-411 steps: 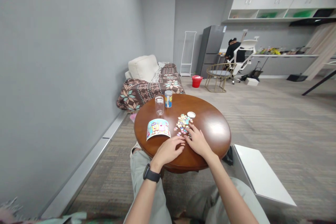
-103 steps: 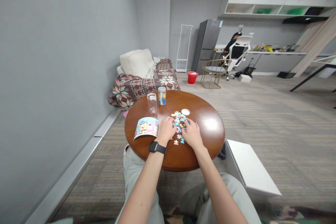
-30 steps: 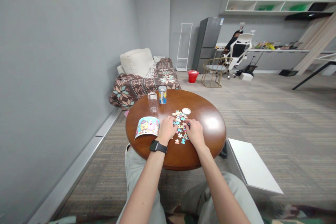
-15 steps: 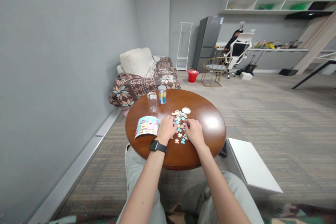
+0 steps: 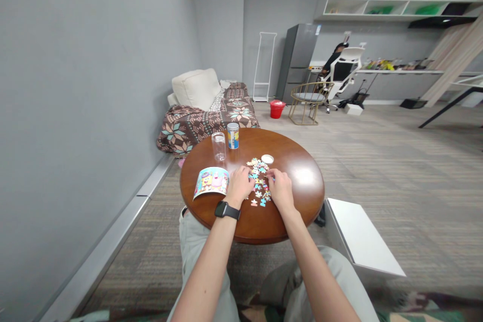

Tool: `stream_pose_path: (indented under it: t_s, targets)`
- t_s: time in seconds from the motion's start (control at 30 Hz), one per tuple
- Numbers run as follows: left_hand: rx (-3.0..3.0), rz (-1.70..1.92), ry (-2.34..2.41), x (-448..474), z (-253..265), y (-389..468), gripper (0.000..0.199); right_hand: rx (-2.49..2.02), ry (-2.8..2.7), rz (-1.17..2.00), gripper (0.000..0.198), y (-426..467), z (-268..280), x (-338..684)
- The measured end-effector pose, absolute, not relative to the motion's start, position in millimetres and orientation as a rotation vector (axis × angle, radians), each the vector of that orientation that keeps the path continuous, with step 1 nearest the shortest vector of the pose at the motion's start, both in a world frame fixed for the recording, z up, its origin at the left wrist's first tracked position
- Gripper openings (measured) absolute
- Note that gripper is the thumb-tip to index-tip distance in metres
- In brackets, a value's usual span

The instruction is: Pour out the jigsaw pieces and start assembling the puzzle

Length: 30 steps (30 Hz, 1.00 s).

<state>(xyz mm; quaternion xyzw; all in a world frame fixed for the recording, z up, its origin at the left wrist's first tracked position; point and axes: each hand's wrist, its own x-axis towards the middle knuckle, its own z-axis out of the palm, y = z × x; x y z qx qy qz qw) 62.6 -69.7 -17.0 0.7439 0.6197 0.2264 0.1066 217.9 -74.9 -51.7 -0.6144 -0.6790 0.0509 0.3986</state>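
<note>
A loose heap of small colourful jigsaw puzzle pieces point(image 5: 258, 192) lies on the round brown table point(image 5: 241, 229). My left hand point(image 5: 240, 185), with a black watch at the wrist, rests at the heap's left edge, fingers bent and slightly apart. On the heap's right side, my right hand point(image 5: 280, 188) has thumb and fingertips pinched together on what looks like a puzzle piece, mostly covered by the fingers. Left of my left hand lies a curled picture sheet point(image 5: 212, 181) with cartoon figures. A round white-centred lid point(image 5: 267, 159) sits just beyond the heap.
Towards the table's far left stand a clear glass point(image 5: 219, 147) and a printed can point(image 5: 233, 137). A white box point(image 5: 364, 234) stands on the floor to the right. Behind the table are a covered sofa point(image 5: 211, 115), a red bucket point(image 5: 276, 109) and a person sitting in an office chair.
My right hand has shifted slightly up and right from the heap, its fingertips now pinched closer together. My left hand stays in place.
</note>
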Motion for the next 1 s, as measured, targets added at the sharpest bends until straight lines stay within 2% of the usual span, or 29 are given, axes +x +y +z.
stream_pose_path:
  t_s: [0.47, 0.87, 1.0]
  targets:
    - [2.192, 0.67, 1.822, 62.1, -20.2, -67.8, 0.022, -1.555, -1.663, 0.106, 0.02, -73.4, -54.7, 220.6]
    - [2.216, 0.683, 1.785, 61.3, -19.7, -69.2, 0.023, -1.684, -1.74, 0.147, 0.032, -78.7, -48.8, 216.0]
    - [2.253, 0.677, 1.775, 60.6, -23.0, -66.9, 0.024, -1.694, -1.737, 0.16, 0.028, -79.1, -48.0, 216.4]
